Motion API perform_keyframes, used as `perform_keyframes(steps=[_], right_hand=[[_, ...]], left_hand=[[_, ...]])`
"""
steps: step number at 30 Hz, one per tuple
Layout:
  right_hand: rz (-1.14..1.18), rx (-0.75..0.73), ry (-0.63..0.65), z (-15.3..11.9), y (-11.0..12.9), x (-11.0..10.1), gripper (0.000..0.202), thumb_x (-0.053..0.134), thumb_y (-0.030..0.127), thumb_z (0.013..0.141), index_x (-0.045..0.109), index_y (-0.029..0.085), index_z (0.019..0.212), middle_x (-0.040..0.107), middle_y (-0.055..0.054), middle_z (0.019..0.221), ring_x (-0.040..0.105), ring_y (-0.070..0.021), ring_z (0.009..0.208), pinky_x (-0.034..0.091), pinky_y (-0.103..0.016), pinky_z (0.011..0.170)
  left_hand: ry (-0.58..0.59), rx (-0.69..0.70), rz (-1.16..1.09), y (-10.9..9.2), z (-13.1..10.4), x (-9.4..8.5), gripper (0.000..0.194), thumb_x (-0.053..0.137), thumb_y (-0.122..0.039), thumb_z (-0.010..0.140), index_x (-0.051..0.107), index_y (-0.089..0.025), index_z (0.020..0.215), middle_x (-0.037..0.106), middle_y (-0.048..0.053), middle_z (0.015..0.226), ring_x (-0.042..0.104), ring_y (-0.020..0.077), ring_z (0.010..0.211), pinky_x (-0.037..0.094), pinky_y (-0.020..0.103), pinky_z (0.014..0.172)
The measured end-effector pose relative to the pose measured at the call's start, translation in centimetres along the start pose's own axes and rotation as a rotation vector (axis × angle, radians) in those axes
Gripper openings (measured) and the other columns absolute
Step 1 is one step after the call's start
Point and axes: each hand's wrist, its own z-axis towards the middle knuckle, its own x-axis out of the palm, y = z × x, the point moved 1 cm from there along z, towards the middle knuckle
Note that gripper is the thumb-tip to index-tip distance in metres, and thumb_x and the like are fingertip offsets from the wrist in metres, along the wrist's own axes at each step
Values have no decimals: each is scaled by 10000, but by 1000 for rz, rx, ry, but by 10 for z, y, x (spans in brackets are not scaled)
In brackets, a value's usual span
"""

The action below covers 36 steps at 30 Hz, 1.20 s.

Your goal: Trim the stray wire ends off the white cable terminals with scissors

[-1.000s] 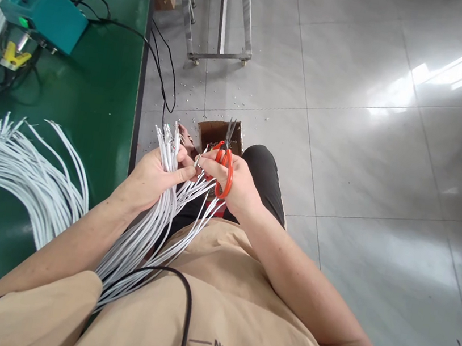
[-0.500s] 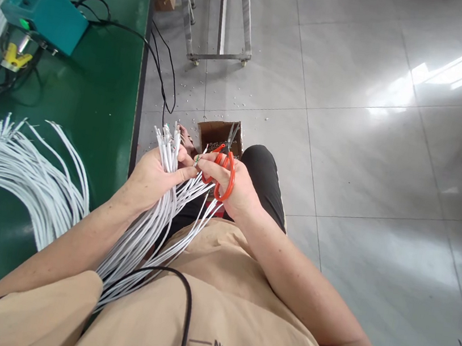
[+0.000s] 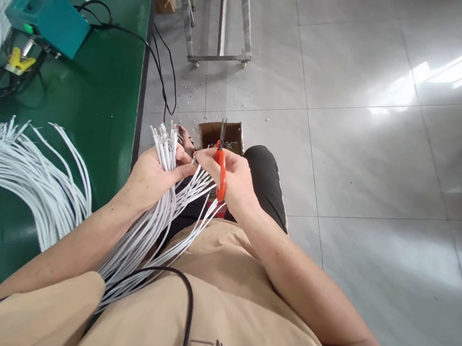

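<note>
My left hand (image 3: pixel 151 176) is closed around a bundle of white cables (image 3: pixel 165 146), their cut ends sticking up above the fingers. Its thumb and forefinger meet the fingertips of my right hand (image 3: pixel 233 176) at the end of one cable. Red-handled scissors (image 3: pixel 221 174) hang on my right hand, blades pointing away from me. Whether the right fingertips pinch the cable end too is too small to tell. The bundle's long lengths run down across my lap. Below the hands, an open cardboard box (image 3: pixel 235 133) holds small bits.
On the green table (image 3: pixel 82 95) at left lie a large coil of white cables (image 3: pixel 40 186) and a teal device (image 3: pixel 48 18) with a yellow clip (image 3: pixel 18 62). A metal frame on wheels (image 3: pixel 219 57) stands on the tiled floor, where small scraps are scattered. A black cord (image 3: pixel 187 287) crosses my shirt.
The scissors have turned in my right hand, so the handles now show edge-on and the blades have swung left. My left hand keeps its hold on the bundle, almost unmoved.
</note>
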Motion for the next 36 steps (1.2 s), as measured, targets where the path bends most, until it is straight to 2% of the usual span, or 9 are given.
perform_keyframes(steps=[4, 8, 13, 17, 22, 28, 30, 34, 36], right_hand=[[3, 19, -2, 1, 4, 2, 112, 686, 242, 666, 688, 144, 721, 545, 31, 594, 455, -81, 573, 367, -221, 572], [74, 65, -26, 3, -8, 2, 109, 674, 256, 678, 649, 151, 665, 475, 48, 534, 375, -63, 509, 288, -215, 501], [125, 125, -139, 6, -28, -1, 220, 667, 303, 700, 551, 157, 584, 421, 61, 497, 330, -57, 486, 265, -224, 489], [63, -22, -166, 6, -18, -3, 170, 684, 310, 703, 628, 151, 686, 530, 43, 594, 417, -66, 558, 348, -223, 566], [102, -79, 63, 7, 0, 2, 175, 692, 321, 714, 667, 155, 764, 618, 8, 692, 562, -107, 679, 445, -270, 723], [188, -64, 356, 13, 2, -1, 328, 681, 404, 749, 514, 174, 585, 550, 22, 562, 573, -129, 556, 458, -301, 651], [188, -24, 366, 15, 0, -4, 386, 654, 436, 773, 475, 177, 550, 538, 15, 549, 568, -131, 565, 443, -296, 646], [181, -44, 201, 13, -2, -8, 370, 586, 478, 816, 560, 162, 624, 540, 14, 606, 530, -100, 609, 427, -267, 668], [179, -77, 232, 10, -3, -7, 315, 622, 447, 793, 595, 159, 670, 565, 11, 643, 555, -104, 642, 438, -268, 695]], left_hand=[[8, 32, -7, 1, -1, -1, 195, 738, -230, 685, 571, -153, 747, 593, -7, 755, 529, 131, 726, 404, 297, 727], [-24, 48, 23, -1, -3, -1, 206, 730, -218, 695, 532, -165, 711, 599, -10, 762, 537, 135, 744, 412, 308, 758], [13, 45, -215, -5, -4, 1, 268, 700, -164, 711, 435, -181, 673, 609, -15, 728, 580, 137, 740, 449, 309, 773], [42, -24, -311, -4, -1, 1, 236, 702, -166, 699, 467, -188, 708, 643, -5, 738, 607, 139, 688, 484, 302, 729], [53, -34, -322, -4, 0, 1, 228, 710, -173, 697, 482, -190, 686, 613, -16, 700, 601, 129, 660, 485, 269, 678], [230, -96, -391, -8, -2, 1, 259, 689, -175, 733, 431, -190, 708, 609, -14, 693, 575, 107, 603, 435, 242, 587], [287, -119, -419, -9, -3, 0, 272, 676, -179, 748, 407, -192, 712, 621, -9, 698, 567, 104, 602, 423, 240, 587], [280, -156, -433, -9, -2, -1, 280, 682, -184, 747, 404, -190, 715, 624, -7, 700, 551, 97, 598, 398, 233, 573], [260, -155, -434, -8, -1, 0, 288, 703, -204, 729, 417, -190, 706, 609, -8, 677, 551, 103, 592, 390, 236, 558]])
